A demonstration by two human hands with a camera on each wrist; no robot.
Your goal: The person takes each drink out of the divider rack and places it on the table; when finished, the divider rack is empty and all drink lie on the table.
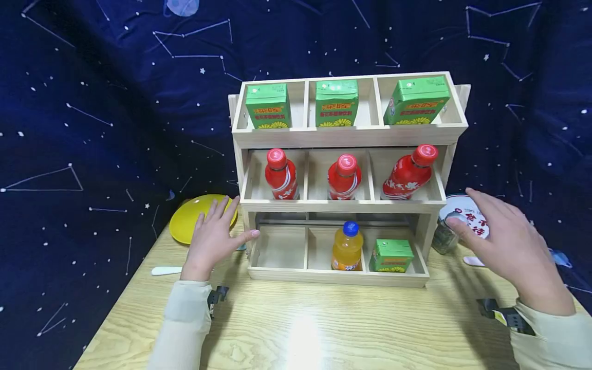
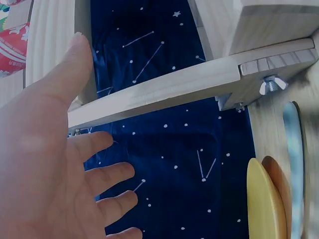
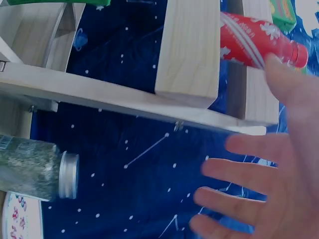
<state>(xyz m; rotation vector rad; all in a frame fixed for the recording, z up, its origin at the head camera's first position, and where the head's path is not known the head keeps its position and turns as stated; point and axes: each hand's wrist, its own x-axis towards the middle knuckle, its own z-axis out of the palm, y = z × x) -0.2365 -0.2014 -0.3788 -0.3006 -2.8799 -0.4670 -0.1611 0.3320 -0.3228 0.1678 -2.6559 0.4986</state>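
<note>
We start with the wooden rack (image 1: 342,208), which stands upright on the table (image 1: 296,329) with its long side running left to right, straight ahead of us and between our two hands. Its top tier holds three green cartons (image 1: 336,103), the middle tier three red bottles (image 1: 344,177), and the bottom tier an orange bottle (image 1: 347,247) with one more green box (image 1: 392,255) just beside it; the bottom-left compartment holds nothing.

Our left hand (image 1: 214,237) lies loose with fingers spread, and its thumb tip touches the rack's lower-left corner post. The yellow plate (image 1: 196,217) sits just behind that hand. Our right hand (image 1: 501,244) is also released, fingers straight and grasping nothing. It hovers beside the rack's right end but apart from it, above a small glass jar (image 1: 445,235) and a round printed plate (image 1: 467,218).

So the left hand is the nearer one, already in contact, while the right has a gap to close. We judge that any two-handed hold would come from the rack's two short ends.
</note>
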